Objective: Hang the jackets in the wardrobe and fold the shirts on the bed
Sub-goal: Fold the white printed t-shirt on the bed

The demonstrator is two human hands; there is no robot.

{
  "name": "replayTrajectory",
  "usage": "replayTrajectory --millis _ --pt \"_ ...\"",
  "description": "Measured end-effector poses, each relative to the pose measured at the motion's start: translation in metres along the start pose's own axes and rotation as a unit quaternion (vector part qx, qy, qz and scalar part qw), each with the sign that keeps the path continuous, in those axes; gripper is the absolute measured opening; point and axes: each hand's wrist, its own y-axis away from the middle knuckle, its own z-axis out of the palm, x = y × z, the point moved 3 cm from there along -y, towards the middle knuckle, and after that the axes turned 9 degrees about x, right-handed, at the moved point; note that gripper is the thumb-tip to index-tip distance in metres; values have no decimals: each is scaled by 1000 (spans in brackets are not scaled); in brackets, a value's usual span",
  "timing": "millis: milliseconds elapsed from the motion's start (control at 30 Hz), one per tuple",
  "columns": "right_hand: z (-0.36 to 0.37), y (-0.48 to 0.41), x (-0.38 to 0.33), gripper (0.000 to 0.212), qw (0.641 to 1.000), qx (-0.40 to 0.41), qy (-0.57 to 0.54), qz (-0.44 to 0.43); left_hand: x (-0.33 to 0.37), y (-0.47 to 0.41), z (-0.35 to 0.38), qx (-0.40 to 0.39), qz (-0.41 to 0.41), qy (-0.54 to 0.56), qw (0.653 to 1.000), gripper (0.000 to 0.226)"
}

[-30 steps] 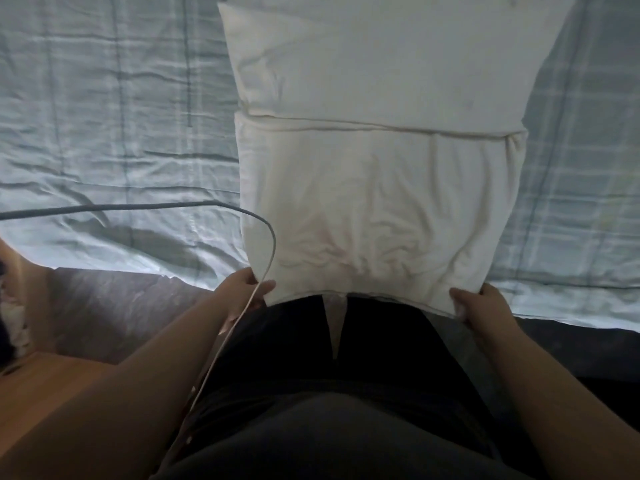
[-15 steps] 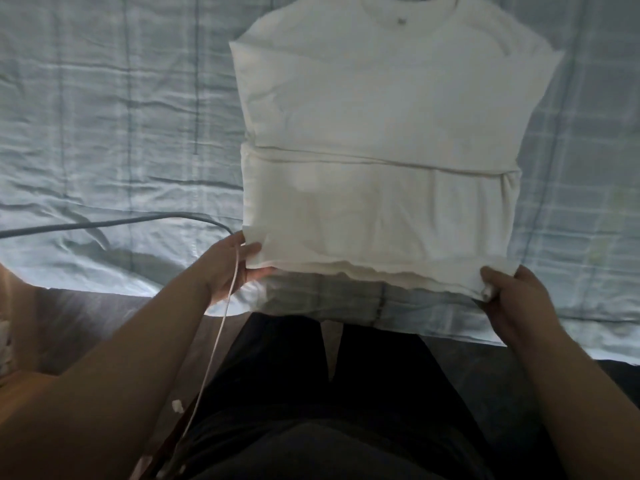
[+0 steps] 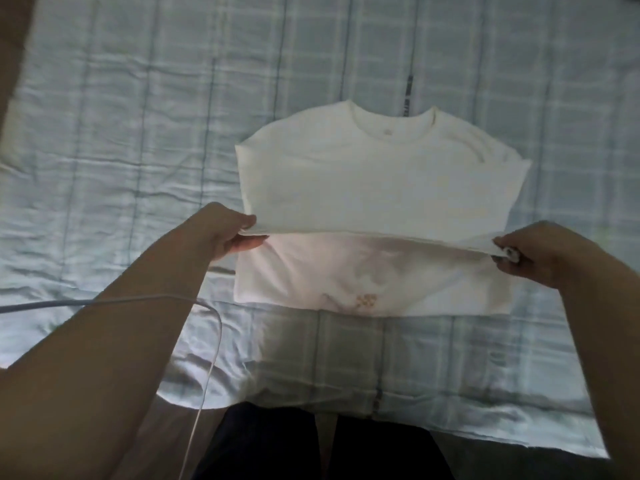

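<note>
This place is a bedroom in a home. Almost the whole view is filled by a bed [image 3: 104, 220] covered with a pale blue-green checked sheet [image 3: 346, 358], which is soft and full of wrinkles, and its near edge ends just before the legs of the person who stands at it. A white T-shirt [image 3: 381, 174] lies on the sheet like ordinary household laundry, and a thin white cable [image 3: 219, 334] runs loose across the near left part of the bed.

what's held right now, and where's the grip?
The white shirt. The left hand pinches the left end of its lifted near edge and the right hand pinches the right end; the rest lies on the bed.
</note>
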Motion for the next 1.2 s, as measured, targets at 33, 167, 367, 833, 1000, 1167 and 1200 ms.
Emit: replayTrajectory --millis 33,167,367,833,1000,1167,1200 --pt "-1 -3 -13 17 1000 12 2 -7 12 -2 3 3 18 3 1000 7" --pt "7 -14 -50 18 993 26 -86 -72 45 -10 15 -8 97 7 995 18" --pt "33 -27 -76 17 949 -52 -306 -46 71 -38 37 -10 95 74 993 12" --pt "27 -68 -108 28 942 199 -37 -268 133 -59 49 221 362 -200 883 29" --pt "31 -73 -136 34 930 218 -25 -294 156 -76 65 220 355 -167 893 31" --pt "40 -93 -152 28 926 236 13 -296 174 -90 79 229 361 -187 885 37" --pt "42 -99 -153 29 926 238 21 -291 175 -93 83 225 358 -191 886 35"
